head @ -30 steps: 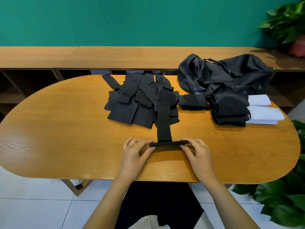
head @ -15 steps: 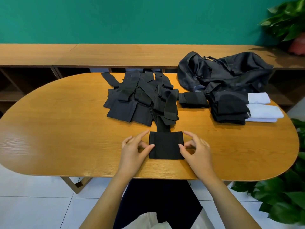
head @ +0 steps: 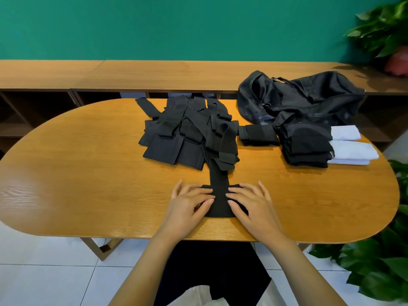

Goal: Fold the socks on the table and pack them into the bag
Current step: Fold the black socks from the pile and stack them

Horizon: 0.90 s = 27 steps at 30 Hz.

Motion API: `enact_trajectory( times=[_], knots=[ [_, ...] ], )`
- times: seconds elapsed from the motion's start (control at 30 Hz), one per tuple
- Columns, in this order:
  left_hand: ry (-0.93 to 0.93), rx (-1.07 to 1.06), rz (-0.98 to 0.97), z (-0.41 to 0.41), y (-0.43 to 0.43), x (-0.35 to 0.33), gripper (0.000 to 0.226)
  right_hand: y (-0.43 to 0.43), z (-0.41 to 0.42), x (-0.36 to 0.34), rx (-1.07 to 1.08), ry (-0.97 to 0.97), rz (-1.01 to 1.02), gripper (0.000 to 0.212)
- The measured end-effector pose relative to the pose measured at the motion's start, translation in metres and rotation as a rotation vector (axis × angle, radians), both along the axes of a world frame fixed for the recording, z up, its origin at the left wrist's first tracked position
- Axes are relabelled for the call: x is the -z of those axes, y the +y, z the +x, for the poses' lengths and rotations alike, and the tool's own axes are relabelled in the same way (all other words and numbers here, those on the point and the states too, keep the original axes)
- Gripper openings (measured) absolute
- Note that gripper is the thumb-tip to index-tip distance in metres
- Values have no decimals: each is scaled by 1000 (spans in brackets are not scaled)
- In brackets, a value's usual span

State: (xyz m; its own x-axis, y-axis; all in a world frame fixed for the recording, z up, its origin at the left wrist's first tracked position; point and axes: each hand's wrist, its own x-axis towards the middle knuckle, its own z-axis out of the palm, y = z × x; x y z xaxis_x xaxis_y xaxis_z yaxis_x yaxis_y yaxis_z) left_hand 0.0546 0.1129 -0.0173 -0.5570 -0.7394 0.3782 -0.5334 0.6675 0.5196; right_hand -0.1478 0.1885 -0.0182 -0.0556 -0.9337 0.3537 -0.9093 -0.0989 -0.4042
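A teal wall (head: 176, 27) rises behind a long low wooden counter (head: 154, 74). My oval wooden tabletop (head: 88, 184) stands over white floor tiles (head: 44, 272), with a leafy plant (head: 375, 272) by its right end. The black bag (head: 309, 100) slumps at the far right edge, with folded black socks (head: 306, 146) and folded white socks (head: 351, 149) stacked just in front of it. Loose black socks (head: 183, 133) heap at the far middle. Near the front edge, my left hand (head: 189, 204) and right hand (head: 251, 204) press flat, fingers straight, on one black sock (head: 218, 193).

no readable text, no labels, no brands, no numbers, no signs
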Motion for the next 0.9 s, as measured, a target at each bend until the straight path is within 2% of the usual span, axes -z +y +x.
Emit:
enact_trajectory(
  times=[0.23, 0.37, 0.47, 0.67, 0.8, 0.9],
  knots=[
    [148, -58, 5, 1, -4, 2, 29, -4, -6, -5, 28, -101, -129, 26],
    [253, -142, 39, -2, -23, -10, 16, -26, -18, -25, 69, -54, -166, 19],
    [186, -150, 6, -13, -44, -22, 15, -52, -23, -37, 63, 55, -140, 17],
    [-128, 36, -224, -35, -65, -23, 25, -87, -14, -43, -36, 224, 43, 26],
    [-98, 22, -288, -36, -71, -15, 11, -95, -13, -41, -57, 307, 24, 24],
    [-65, 15, -276, -33, -73, -9, 12, -98, -14, -38, -75, 392, 10, 22]
  ],
)
